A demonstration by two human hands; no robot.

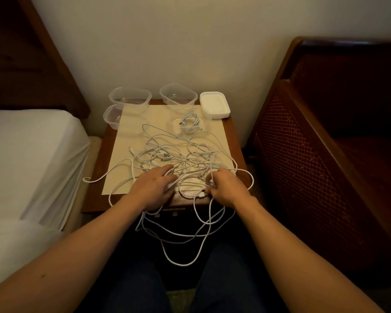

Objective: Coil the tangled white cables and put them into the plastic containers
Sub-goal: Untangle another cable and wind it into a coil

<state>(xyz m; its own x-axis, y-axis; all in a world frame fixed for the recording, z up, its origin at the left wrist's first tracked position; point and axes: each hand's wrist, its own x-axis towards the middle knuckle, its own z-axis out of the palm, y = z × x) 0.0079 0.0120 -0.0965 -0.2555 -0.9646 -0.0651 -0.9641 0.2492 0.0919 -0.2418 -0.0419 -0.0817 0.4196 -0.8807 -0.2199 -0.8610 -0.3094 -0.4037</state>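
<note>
L hand (155,184) flat on white cables (181,159) | R hand (226,186) pinches one | wood nightstand (97,168), cream mat (131,123) | clear plastic tubs (130,97)

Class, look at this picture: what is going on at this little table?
A person is sorting a tangle of white cables on a small wooden table. The right hand pinches a cable near the front edge; the left hand rests on the tangle. One coiled cable already sits in a container; three clear containers stand empty.

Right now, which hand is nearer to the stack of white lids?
The right hand. The stack of white lids sits far-right; the left hand is farther across.
</note>
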